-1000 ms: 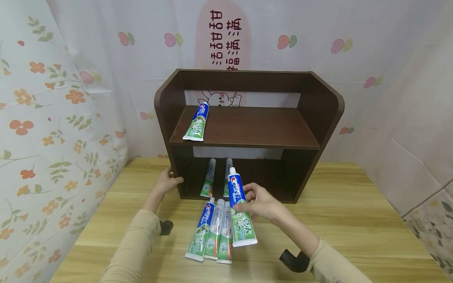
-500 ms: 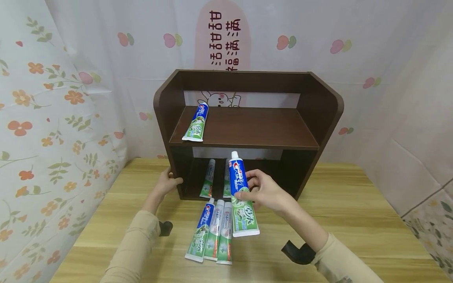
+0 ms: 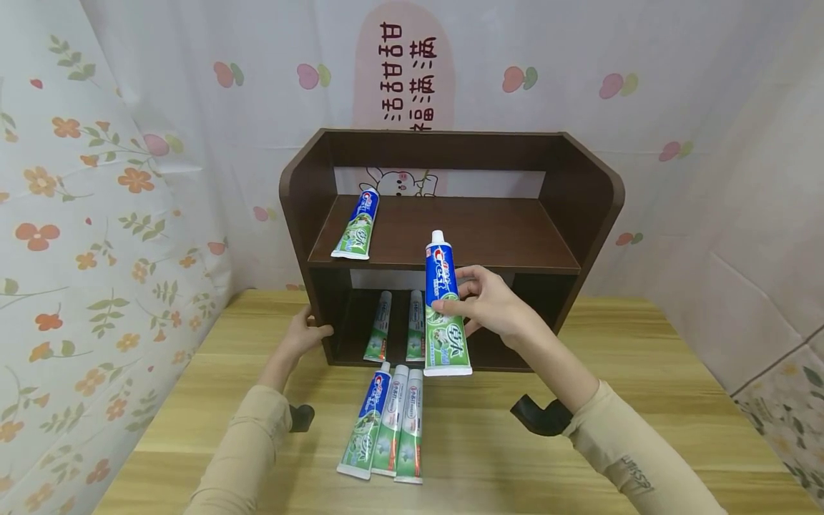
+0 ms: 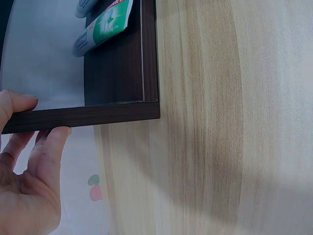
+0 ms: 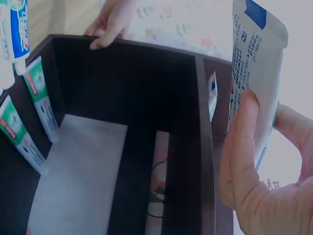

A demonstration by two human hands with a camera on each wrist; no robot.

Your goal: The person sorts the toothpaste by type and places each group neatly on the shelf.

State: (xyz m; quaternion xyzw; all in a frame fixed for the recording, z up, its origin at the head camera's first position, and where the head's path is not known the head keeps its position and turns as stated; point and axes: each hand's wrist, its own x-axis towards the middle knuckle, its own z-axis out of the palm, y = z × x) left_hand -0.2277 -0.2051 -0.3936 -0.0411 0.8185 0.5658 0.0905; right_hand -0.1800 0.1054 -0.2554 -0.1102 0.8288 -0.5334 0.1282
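Observation:
My right hand [image 3: 492,304] grips a blue and green toothpaste tube [image 3: 444,315] by its sides, cap up, in front of the dark brown shelf [image 3: 476,229]. In the right wrist view the tube's white printed back [image 5: 257,73] faces the camera, with fingers against it. My left hand [image 3: 301,335] holds the shelf's left side panel; the left wrist view shows thumb and fingers on either side of that panel [image 4: 83,116]. A matching blue and green tube [image 3: 357,225] lies at the left of the upper board. Two grey and green tubes, one left [image 3: 380,325] and one right [image 3: 415,325], lie on the lower board.
On the wooden table [image 3: 212,429] before the shelf lie a blue and green tube [image 3: 367,422] and two grey and green tubes, one in the middle [image 3: 390,422] and one at right [image 3: 410,429]. A patterned curtain [image 3: 257,129] hangs behind and at the sides.
My right hand has raised the toothpaste tube from beside the tubes on the table to the height of the upper board's front edge. My left hand stays on the side panel.

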